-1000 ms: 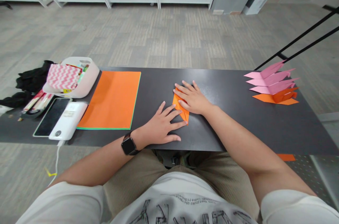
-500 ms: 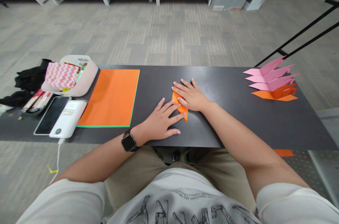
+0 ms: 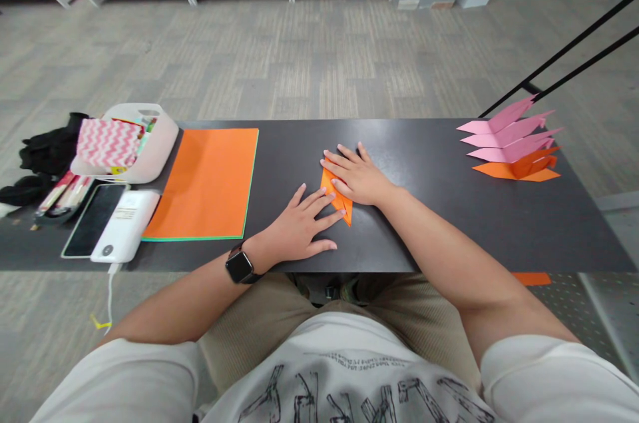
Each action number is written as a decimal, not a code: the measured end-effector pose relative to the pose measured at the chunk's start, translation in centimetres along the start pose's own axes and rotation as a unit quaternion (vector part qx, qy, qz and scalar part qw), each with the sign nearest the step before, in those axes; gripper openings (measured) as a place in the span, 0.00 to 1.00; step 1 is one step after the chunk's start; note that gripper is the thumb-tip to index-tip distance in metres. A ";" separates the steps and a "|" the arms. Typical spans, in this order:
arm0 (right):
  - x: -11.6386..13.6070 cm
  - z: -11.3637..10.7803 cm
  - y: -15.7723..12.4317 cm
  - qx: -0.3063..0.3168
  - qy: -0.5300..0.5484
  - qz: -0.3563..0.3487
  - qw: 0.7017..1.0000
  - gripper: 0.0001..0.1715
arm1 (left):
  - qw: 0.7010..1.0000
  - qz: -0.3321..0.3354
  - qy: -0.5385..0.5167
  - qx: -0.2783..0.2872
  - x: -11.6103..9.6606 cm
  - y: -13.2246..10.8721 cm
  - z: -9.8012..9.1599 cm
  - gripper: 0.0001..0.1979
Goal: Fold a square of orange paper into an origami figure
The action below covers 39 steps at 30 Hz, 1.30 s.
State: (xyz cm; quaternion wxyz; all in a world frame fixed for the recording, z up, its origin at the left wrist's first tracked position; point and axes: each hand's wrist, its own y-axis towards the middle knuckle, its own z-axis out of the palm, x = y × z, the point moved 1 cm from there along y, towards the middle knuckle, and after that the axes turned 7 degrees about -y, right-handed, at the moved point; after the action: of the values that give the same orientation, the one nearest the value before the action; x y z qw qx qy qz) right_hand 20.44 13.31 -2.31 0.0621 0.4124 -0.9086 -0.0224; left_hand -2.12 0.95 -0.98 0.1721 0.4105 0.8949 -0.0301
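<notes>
A small folded piece of orange paper [image 3: 343,204] lies flat on the dark table in front of me. My right hand [image 3: 360,176] rests over its upper part, palm down with fingers outstretched, hiding some of it. From the left, my left hand [image 3: 299,224] reaches in with spread fingers, its fingertips touching the paper's lower left edge. Both hands are open and grip nothing. To the left is a stack of orange sheets [image 3: 207,183] with a green edge showing beneath. Several folded paper birds stand at the right: pink cranes [image 3: 504,140] and an orange crane [image 3: 519,170].
A white basket [image 3: 158,153] with a pink zigzag-patterned pack stands at the table's far left. Near it lie a phone [image 3: 97,220], a white power bank [image 3: 124,226] with a cable, and a black cloth item [image 3: 52,146]. An orange piece [image 3: 533,278] shows below the right front edge.
The view has shifted slightly. Both hands stay in nearly the same place on the folded orange paper, and a little more of its lower part shows between them.
</notes>
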 end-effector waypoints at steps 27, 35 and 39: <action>-0.2 0.6 0.2 0.004 -0.002 0.003 1.000 0.35 | 0.990 -0.128 0.053 -0.036 -0.6 0.0 0.5 0.34; -0.1 0.6 0.1 0.000 -0.001 0.005 1.000 0.35 | 0.992 -0.109 0.046 -0.051 -0.2 -0.1 0.3 0.33; -0.3 0.9 0.2 0.000 0.002 0.003 1.000 0.35 | 0.993 -0.102 0.034 -0.040 -0.2 -0.1 0.4 0.34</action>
State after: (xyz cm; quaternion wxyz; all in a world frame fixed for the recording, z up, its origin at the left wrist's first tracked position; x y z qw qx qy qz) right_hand 20.36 13.64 -3.18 0.0645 0.4101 -0.9095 -0.0215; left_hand -1.97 0.61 -1.24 0.1537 0.3112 0.9378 0.0022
